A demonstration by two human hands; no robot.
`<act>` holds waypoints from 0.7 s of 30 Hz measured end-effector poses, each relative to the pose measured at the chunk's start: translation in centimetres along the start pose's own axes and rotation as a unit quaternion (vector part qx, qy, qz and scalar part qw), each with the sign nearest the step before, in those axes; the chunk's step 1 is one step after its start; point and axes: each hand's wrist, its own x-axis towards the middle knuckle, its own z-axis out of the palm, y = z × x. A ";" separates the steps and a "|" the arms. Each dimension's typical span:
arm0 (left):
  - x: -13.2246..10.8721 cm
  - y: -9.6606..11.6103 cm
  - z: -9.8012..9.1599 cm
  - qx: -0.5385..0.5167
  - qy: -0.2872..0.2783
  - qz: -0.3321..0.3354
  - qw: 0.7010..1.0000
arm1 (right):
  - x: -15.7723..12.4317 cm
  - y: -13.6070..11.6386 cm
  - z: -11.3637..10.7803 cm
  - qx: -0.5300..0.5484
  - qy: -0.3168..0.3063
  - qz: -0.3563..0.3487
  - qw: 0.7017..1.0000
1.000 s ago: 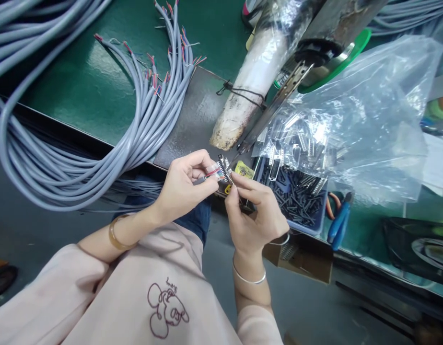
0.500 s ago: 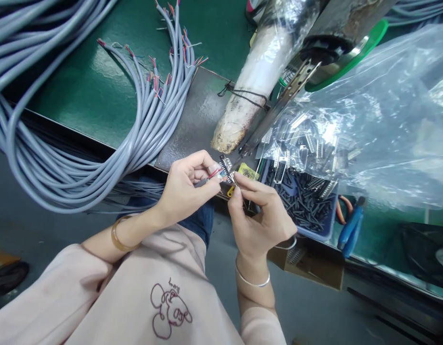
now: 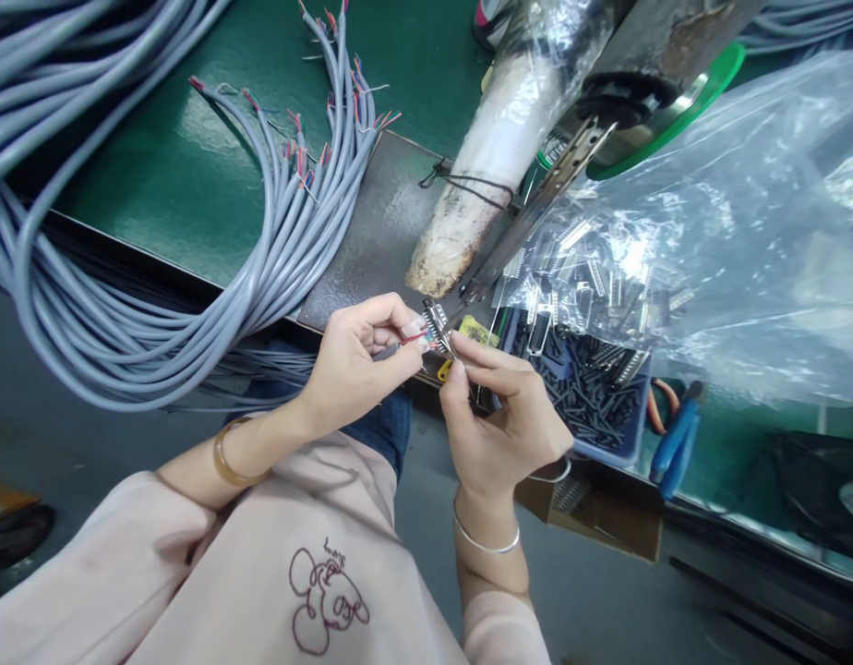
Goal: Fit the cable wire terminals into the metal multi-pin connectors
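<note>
Two bare hands meet mid-frame at one small metal connector (image 3: 437, 319), right around picture centre, above the counter's near edge. Left hand (image 3: 361, 356) comes in from the left: thumb and forefinger pinched nearly together on thin coloured wires (image 3: 413, 339), hardly any gap. Right hand (image 3: 506, 416) comes in from lower right: thumb and forefinger pinched on the connector's lower-right end, gap only about as wide as the part; exact contact under the fingertips too small to tell. Key relation: connector lies to the right of the left grip, just beyond its fingertips, and to the upper left of the right grip. Both are close; the right is the nearer, being on it, while the left sits just beside the pin row. Connector's long axis slants from upper left to lower right in the frame; pin row faces left, toward the wires, metal shell side faces upper right. Wires run roughly left to right, so they cross that long axis and point at the pins; whether any strand touches a pin, can't tell. Just above the connector, the lower end of a metal strip (image 3: 530, 217) comes down from upper right, near it; white wrapped tube (image 3: 468, 194) alongside, gray cables (image 3: 219, 337) at left.
</note>
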 end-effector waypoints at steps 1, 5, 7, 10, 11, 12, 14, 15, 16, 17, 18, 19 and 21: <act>0.0 0.0 0.0 0.001 0.001 -0.002 1.000 | 0.0 0.0 0.0 0.001 0.000 0.000 1.000; -0.1 -0.2 -0.1 0.009 0.004 -0.007 1.000 | 0.1 -0.1 -0.1 -0.005 -0.007 0.001 1.000; -0.1 -0.4 -0.1 0.010 0.004 -0.005 1.000 | 0.1 -0.1 -0.1 -0.005 -0.011 0.004 1.000; -0.1 -0.5 -0.2 0.010 0.002 -0.002 1.000 | 0.2 -0.2 -0.1 -0.001 -0.015 0.008 1.000; -0.1 -0.5 -0.3 0.010 0.001 -0.004 1.000 | 0.2 -0.2 -0.2 -0.001 -0.017 0.009 1.000; -0.1 -0.5 -0.3 0.010 0.001 -0.007 1.000 | 0.3 -0.3 -0.2 0.000 -0.019 0.009 1.000; -0.1 -0.4 -0.3 0.010 0.001 -0.014 1.000 | 0.3 -0.3 -0.3 0.000 -0.025 0.006 1.000; -0.1 -0.4 -0.4 0.010 0.001 -0.017 1.000 | 0.3 -0.3 -0.4 -0.001 -0.027 0.004 1.000; -0.1 -0.4 -0.4 0.011 0.001 -0.019 1.000 | 0.3 -0.4 -0.4 -0.003 -0.029 0.002 1.000; -0.1 -0.4 -0.4 0.012 0.001 -0.018 1.000 | 0.3 -0.4 -0.4 -0.005 -0.030 0.000 1.000; -0.1 -0.3 -0.4 0.013 0.000 -0.016 1.000 | 0.3 -0.4 -0.4 -0.008 -0.030 -0.002 1.000; -0.1 -0.3 -0.4 0.014 0.001 -0.015 1.000 | 0.2 -0.4 -0.4 -0.011 -0.030 -0.003 1.000; -0.1 -0.3 -0.3 0.012 0.003 -0.014 1.000 | 0.2 -0.4 -0.3 -0.011 -0.025 -0.003 1.000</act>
